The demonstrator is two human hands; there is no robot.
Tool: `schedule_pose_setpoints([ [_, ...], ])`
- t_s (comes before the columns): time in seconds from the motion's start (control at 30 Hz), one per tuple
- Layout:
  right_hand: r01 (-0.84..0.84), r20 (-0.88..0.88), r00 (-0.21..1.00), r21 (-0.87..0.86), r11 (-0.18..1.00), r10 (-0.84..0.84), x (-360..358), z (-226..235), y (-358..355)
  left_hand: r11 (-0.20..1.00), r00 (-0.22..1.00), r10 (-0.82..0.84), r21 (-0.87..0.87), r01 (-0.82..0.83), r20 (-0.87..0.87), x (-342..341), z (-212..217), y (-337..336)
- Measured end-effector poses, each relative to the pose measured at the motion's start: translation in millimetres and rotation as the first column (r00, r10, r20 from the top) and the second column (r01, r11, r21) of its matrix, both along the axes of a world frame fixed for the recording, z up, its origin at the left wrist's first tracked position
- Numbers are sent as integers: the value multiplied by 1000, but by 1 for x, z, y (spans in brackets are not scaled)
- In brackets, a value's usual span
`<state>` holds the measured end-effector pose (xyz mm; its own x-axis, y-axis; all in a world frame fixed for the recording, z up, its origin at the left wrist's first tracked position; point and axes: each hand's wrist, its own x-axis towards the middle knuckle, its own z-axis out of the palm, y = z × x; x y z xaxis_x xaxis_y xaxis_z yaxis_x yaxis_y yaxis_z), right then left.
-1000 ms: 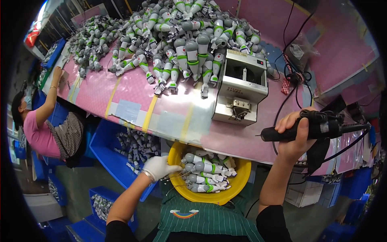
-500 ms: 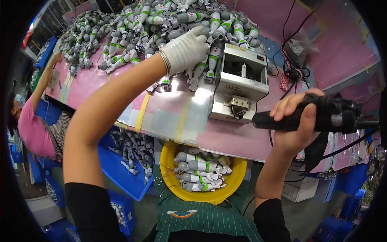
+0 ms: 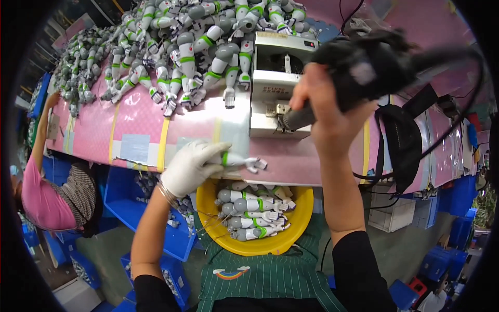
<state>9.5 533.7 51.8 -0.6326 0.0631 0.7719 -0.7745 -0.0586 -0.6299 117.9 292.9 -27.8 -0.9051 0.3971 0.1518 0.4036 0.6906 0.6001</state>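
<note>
Pink table: toy arm juts rightward from left hand grip.

Bare pink table lies open at nine o'clock; the toy-arm heap blocks eleven, the white machine twelve.

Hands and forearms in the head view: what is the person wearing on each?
The left hand wears a white fabric glove with a thin bangle at the wrist; the forearm above it is bare. The right hand is bare, with no glove. Both arms end in dark, black-looking sleeves pushed up near the elbows. No cables or markings show on either arm itself.
</note>
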Motion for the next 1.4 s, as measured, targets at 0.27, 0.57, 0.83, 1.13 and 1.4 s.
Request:
schedule_pose_setpoints([
  [0.27,-131,259,949,-204,970,182,26,6,-5,952,970,180,279,-129,-164,15,-36,77],
  [0.57,-173,397,885,-206,963,243,66,-24,3,961,953,240,184,-207,-186,22,-33,93],
  [0.83,-186,369,902,-140,972,226,64,-40,1,961,957,241,175,-213,-159,18,-34,96],
  [1.13,-284,300,906,-94,954,299,66,-52,-1,955,963,243,199,-218,-113,18,-36,97],
  [1.4,-295,350,870,-197,935,348,63,-52,2,945,961,266,217,-246,-71,15,-34,99],
])
